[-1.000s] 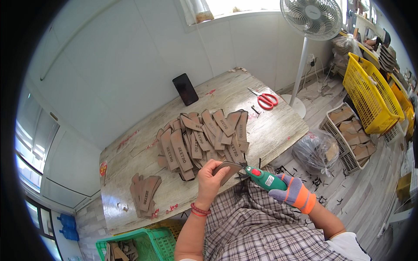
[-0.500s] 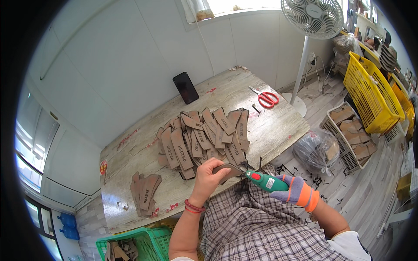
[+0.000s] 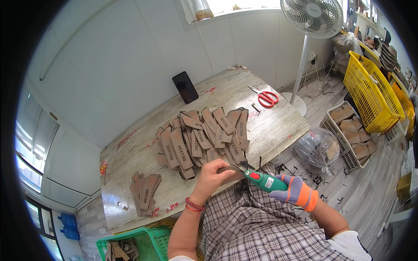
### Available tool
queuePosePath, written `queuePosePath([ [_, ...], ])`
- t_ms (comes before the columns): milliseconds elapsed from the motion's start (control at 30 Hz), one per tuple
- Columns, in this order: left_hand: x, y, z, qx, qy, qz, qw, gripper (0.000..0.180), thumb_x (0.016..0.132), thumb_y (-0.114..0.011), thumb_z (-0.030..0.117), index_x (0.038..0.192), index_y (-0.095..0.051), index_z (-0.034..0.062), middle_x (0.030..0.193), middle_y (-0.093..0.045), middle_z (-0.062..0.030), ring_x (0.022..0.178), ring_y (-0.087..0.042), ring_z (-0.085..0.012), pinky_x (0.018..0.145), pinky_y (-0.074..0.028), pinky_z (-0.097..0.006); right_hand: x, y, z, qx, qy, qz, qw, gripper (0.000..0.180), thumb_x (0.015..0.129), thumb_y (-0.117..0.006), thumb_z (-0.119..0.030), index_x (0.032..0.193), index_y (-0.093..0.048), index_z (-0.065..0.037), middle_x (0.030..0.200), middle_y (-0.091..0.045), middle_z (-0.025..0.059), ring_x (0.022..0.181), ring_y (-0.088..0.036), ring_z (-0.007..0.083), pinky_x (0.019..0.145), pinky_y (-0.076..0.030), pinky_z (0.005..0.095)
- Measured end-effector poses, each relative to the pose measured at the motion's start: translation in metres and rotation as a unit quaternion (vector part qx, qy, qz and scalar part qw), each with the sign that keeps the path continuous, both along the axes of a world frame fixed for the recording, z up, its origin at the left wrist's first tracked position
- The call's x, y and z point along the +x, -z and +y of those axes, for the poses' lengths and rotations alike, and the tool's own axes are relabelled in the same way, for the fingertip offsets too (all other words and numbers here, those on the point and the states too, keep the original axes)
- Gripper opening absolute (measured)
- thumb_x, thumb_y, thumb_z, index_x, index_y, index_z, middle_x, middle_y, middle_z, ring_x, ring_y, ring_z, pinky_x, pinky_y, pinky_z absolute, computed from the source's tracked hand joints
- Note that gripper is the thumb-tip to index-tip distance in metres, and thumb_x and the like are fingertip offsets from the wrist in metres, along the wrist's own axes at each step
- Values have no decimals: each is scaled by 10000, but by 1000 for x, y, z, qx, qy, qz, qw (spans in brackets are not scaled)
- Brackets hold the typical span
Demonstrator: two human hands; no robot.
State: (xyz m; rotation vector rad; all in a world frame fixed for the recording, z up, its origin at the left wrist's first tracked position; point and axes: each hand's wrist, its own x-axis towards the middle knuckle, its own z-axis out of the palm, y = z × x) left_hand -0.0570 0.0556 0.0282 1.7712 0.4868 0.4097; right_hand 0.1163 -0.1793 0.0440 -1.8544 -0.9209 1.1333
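Observation:
My left hand [image 3: 212,178] pinches a flat brown piece with a dark edge [image 3: 232,174] above the table's front edge. In my right hand [image 3: 291,190], gloved in purple and orange, is a green handheld power cutter [image 3: 265,181] with a red button. Its dark tip meets the right end of the brown piece; the exact contact is too small to make out. Beyond my hands lies a heap of similar brown printed pieces [image 3: 178,150]. A smaller pile of them [image 3: 146,191] rests at the table's left.
On the wooden table [image 3: 130,152] are red-handled scissors [image 3: 267,99]; a black phone [image 3: 185,87] leans at the wall. A green crate [image 3: 156,241] stands lower left. To the right are a fan [image 3: 312,17], a plastic bag [image 3: 317,150], a yellow basket [image 3: 370,93] and dark scraps on the floor.
My left hand has shifted slightly and turned the brown piece against the cutter's tip. The right hand and the cutter have barely moved.

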Motion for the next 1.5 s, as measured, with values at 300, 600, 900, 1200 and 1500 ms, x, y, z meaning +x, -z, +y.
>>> queuePosePath([
  [300,9,-1,-4,-45,38,68,996,138,796,-701,91,831,-656,-35,745,-588,0,684,-519,-73,625,-430,-233,-2,-9,6,12,6,-12,1000,575,787,-779,-346,1218,-584,-18,812,-685,53,634,-607,56,582,-498,217],
  [600,16,6,47,55,-320,-143,935,70,853,-640,37,897,-589,17,803,-609,-11,739,-575,-79,639,-460,-213,-8,15,4,84,104,79,988,542,796,-785,-283,1224,-572,-26,775,-647,9,590,-548,51,548,-464,212],
  [900,-3,80,-15,-485,-289,-261,783,159,884,-591,13,1039,-556,21,941,-654,-85,831,-654,-235,726,-558,-403,-12,36,3,50,93,58,993,554,781,-792,-346,1194,-592,-35,727,-631,3,588,-536,45,548,-452,209],
  [1200,19,56,-40,-318,-261,-247,877,106,906,-605,38,1008,-588,16,908,-672,-83,782,-661,-187,704,-557,-333,-20,38,7,73,66,-61,993,589,770,-795,-346,1214,-587,-20,855,-689,70,728,-630,103,678,-517,254],
  [1500,21,57,-42,-246,-252,-211,912,80,900,-612,30,961,-620,-22,889,-690,-101,742,-661,-176,701,-535,-297,-20,30,8,67,51,-74,994,583,771,-802,-325,1214,-584,-13,899,-690,74,784,-628,96,723,-518,254],
])
